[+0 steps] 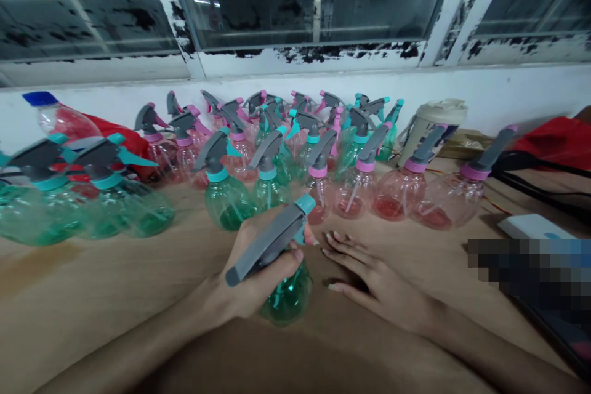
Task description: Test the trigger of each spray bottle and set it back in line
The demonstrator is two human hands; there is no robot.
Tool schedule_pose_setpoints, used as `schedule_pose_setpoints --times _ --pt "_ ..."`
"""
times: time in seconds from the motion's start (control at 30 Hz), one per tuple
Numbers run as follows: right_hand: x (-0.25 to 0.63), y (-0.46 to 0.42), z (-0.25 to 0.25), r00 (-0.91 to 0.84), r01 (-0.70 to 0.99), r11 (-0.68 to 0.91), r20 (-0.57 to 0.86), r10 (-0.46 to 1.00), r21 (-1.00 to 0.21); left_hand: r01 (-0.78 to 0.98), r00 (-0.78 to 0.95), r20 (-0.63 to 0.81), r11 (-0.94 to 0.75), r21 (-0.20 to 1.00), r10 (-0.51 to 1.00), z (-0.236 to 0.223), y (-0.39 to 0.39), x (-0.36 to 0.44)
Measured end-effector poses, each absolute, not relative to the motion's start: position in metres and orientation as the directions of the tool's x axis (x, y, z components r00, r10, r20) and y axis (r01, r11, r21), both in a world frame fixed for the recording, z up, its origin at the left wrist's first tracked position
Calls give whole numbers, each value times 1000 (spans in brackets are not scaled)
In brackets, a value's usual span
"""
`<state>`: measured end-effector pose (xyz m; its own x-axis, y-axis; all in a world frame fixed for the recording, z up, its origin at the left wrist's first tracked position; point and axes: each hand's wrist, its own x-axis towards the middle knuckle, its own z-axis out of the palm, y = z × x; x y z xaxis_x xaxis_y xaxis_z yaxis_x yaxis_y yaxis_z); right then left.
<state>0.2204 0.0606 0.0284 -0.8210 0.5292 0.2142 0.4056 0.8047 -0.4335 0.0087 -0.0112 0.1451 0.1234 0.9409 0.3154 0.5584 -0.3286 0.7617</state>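
Observation:
My left hand [258, 265] is wrapped round the neck of a green spray bottle [289, 298] with a grey and teal trigger head. That bottle stands near the middle of the table, its nozzle pointing away from me to the right. My right hand [369, 271] rests flat on the tabletop just right of it, fingers spread and holding nothing. Beyond my hands runs a front row of green spray bottles [226, 203] and pink spray bottles [399, 194], all fitted with grey heads.
More spray bottles [272, 111] crowd behind, near the wall. A pale cup [434, 126] with a lid stands at the back right, close to a red bag [549, 144] and black straps [540, 181]. A white box [535, 228] lies right. At far left is a blue-capped bottle [64, 120].

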Motion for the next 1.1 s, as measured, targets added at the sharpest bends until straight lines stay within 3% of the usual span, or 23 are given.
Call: schedule_pose_setpoints --times 0.27,0.47,0.8,1.1 --pt "220 61 28 -819 401 807 225 528 -434 579 82 323 -309 754 943 138 -6 8" --pt "221 61 27 -828 413 813 204 523 -410 494 122 326 -342 800 938 141 -6 12" --pt "221 61 29 -824 400 806 215 525 -435 596 85 318 -304 743 944 135 -7 11" --pt "221 61 26 -818 392 807 235 525 -442 564 92 292 -292 773 952 134 -7 10"
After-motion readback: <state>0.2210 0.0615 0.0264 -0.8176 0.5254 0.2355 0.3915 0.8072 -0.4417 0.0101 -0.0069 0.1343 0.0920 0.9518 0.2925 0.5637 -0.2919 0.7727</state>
